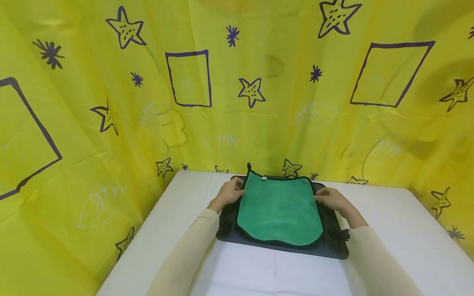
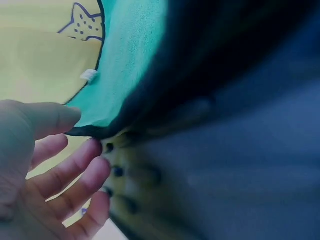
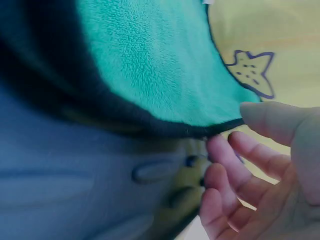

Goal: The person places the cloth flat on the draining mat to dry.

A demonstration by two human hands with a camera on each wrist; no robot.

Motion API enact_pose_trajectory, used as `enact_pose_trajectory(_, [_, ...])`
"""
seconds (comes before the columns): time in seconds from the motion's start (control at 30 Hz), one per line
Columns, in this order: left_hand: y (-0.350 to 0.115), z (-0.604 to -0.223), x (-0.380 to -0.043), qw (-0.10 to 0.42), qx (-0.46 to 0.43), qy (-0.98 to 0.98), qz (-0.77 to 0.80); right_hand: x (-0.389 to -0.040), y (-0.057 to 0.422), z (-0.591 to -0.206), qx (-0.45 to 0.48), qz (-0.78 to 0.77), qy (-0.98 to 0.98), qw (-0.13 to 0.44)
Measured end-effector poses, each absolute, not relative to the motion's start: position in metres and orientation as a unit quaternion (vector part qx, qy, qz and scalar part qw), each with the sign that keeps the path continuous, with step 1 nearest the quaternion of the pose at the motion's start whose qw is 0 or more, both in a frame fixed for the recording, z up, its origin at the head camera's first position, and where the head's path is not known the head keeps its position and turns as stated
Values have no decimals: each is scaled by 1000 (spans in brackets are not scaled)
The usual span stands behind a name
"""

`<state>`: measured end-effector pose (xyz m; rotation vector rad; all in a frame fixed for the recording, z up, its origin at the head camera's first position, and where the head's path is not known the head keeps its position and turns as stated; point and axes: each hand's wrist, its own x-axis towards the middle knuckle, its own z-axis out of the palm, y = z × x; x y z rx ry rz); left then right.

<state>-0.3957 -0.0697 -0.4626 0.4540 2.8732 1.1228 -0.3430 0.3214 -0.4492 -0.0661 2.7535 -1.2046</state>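
A green fleecy cleaning cloth [image 1: 279, 209] with black edging hangs over a dark tray [image 1: 333, 251], its lower edge bowed toward me. At its left side, my left hand [image 1: 228, 192] pinches the edge; in the left wrist view the thumb [image 2: 62, 119] lies against the green face and the other fingers spread below the edging. My right hand [image 1: 335, 201] pinches the opposite edge, with its thumb [image 3: 270, 122] on the cloth in the right wrist view. A black loop [image 1: 249, 166] rises from the upper left corner, and a small white tag [image 1: 264, 178] sits on the top edge.
The tray lies on a white table [image 1: 252, 271], close to its back edge. Black bits [image 1: 340, 235] stick out at the tray's right side. Yellow curtains [image 1: 274, 123] printed with stars and squares hang behind and along both sides.
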Motion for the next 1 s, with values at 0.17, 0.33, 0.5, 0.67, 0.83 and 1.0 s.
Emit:
enact_pose_trajectory(0.17, [-85,-458,-378,31,221,919,325,-320,328,-446,-38,-422,902,88])
enact_pose_trajectory(0.33, [-96,-448,-354,92,284,903,309,-300,334,-444,-88,-430,888,135])
enact_pose_trajectory(0.5, [-102,-440,-335,164,321,885,296,-285,338,-439,-153,-435,870,178])
enact_pose_trajectory(0.67, [-105,-441,-325,202,330,876,287,-274,341,-438,-180,-437,851,228])
enact_pose_trajectory(0.83, [-104,-447,-324,174,322,879,306,-268,341,-445,-211,-417,851,240])
enact_pose_trajectory(1.0, [-105,-445,-324,142,315,871,349,-268,340,-448,-225,-414,858,206])
